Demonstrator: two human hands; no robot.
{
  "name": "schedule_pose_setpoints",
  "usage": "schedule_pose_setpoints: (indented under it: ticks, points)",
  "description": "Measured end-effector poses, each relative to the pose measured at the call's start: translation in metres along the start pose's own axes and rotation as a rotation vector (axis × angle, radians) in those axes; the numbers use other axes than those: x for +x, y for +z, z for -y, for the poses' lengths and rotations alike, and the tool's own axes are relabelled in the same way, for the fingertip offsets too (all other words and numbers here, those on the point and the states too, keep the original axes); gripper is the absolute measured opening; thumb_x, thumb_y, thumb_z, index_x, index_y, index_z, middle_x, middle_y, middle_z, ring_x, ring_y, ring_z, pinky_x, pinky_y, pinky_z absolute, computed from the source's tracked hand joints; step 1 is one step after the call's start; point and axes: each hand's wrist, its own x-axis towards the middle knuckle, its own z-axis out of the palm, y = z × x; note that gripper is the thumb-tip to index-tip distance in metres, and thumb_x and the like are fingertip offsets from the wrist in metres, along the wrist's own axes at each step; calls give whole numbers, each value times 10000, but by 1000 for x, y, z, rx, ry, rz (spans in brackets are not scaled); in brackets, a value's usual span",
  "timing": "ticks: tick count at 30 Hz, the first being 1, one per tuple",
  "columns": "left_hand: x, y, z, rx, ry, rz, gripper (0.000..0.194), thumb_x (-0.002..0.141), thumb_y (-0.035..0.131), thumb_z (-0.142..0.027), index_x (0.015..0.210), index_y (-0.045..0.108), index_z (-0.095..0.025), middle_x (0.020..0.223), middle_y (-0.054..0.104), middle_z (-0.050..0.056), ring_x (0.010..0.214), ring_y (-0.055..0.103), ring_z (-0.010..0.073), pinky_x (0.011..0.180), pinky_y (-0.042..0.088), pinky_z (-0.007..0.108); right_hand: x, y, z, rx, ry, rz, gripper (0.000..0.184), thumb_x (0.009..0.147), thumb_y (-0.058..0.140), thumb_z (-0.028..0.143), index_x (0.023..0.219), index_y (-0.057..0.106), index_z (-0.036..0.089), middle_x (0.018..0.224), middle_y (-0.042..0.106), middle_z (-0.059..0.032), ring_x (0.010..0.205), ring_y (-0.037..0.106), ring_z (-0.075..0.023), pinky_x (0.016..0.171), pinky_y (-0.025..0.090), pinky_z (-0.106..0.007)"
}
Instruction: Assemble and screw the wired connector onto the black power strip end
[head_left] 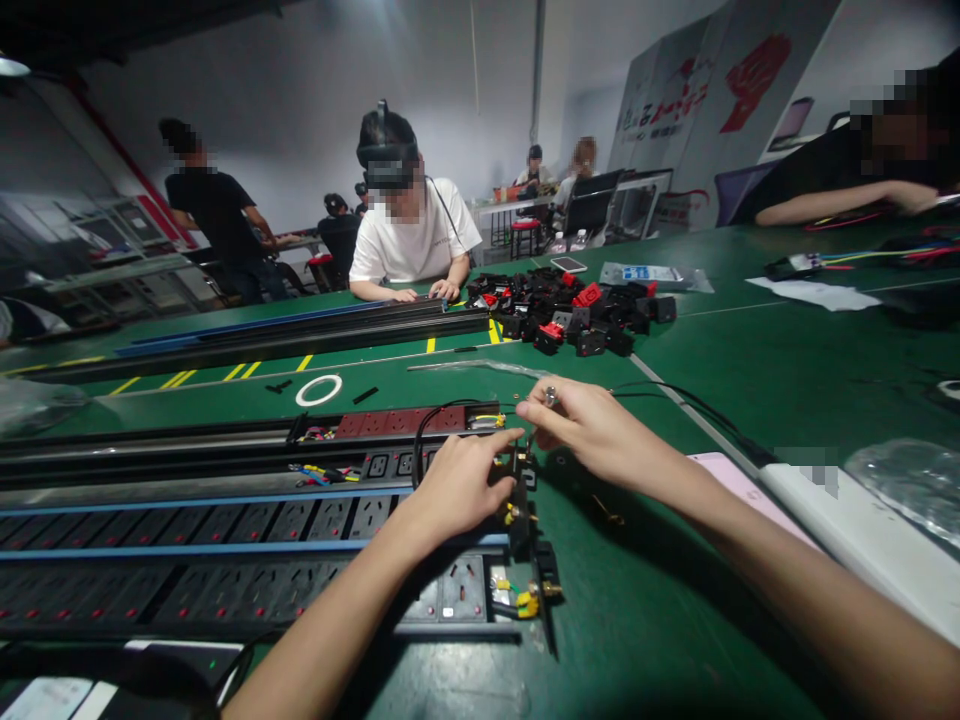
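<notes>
Several long power strips lie side by side, among them a blue-edged strip (225, 522) with black sockets and a strip with brown sockets (405, 422). My left hand (461, 485) rests over their right ends, its index finger and thumb around a black end cap (523, 465). Just beyond it, my right hand (574, 420) wears a ring and pinches its fingertips together above that cap. Whatever sits between those fingertips is too small to tell. Nearer me, another end cap (546, 590) with a brass fitting stands by yellow-sleeved wires (525, 605). A thin black cable (424, 425) loops behind my left hand.
A pile of black and red socket modules (577, 310) lies across the green table (720, 400). Opposite, a person in a white shirt (412, 240) works at long black rails (300, 335). A white tape ring (319, 391), a pink phone (750, 490) and bubble wrap (907, 485) lie around.
</notes>
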Motion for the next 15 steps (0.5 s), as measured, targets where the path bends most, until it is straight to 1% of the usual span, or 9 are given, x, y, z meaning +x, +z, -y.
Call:
schedule_pose_setpoints:
  ticks: [5,9,15]
  points:
    - [-1,-1,-1,14,-4,-6,599,844,627,-228,1424,480,-246,1225,689,69,1075,660,268,946,497,392,2,7,-8,66,18,37,322,919,500,477,738,568,220,659,613,-15,643,581,-178,581,415,-265]
    - [0,1,0,12,-3,-4,602,845,625,-229,1428,475,-247,1250,677,69,1096,653,263,961,491,388,4,10,-18,110,45,77,318,920,501,483,778,570,207,669,601,-6,614,568,-159,573,427,-254]
    - [0,0,-1,5,-7,3,602,847,623,-226,1430,475,-249,1279,662,64,1103,652,258,963,491,386,6,9,-23,179,115,137,354,916,495,529,833,556,190,692,614,-2,607,599,-141,572,466,-236]
